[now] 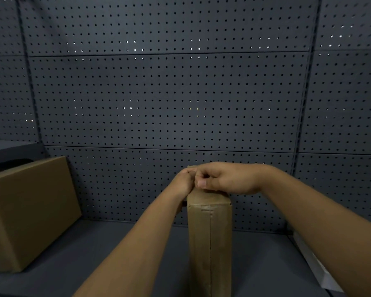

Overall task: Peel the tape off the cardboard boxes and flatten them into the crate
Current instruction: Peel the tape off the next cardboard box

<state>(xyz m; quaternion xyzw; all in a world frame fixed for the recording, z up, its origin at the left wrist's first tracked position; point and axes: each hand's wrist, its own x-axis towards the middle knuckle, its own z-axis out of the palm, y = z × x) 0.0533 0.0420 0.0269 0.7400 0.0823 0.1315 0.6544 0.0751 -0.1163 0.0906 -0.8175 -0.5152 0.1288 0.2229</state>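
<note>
A dark pegboard wall (pixel 169 99) fills most of the frame. Below it lies a grey surface (pixel 94 249). At the lower left sits a big closed cardboard box (pixel 30 211), waiting its turn, I think.

In the lower middle a narrow cardboard box (pixel 210 243) stands tall on its end, so its top is easy to reach. It is brown, with shiny tape (pixel 208 213) folded over the top and running down the front seam.

Both hands meet on top of this box. The left hand (pixel 183 182) curls around the upper left edge, likely to keep the box from tipping. The right hand (pixel 225 179) has its fingers curled tight on the top, probably picking at the tape end, but I cannot see whether it has hold of any. No crate shows here.
</note>
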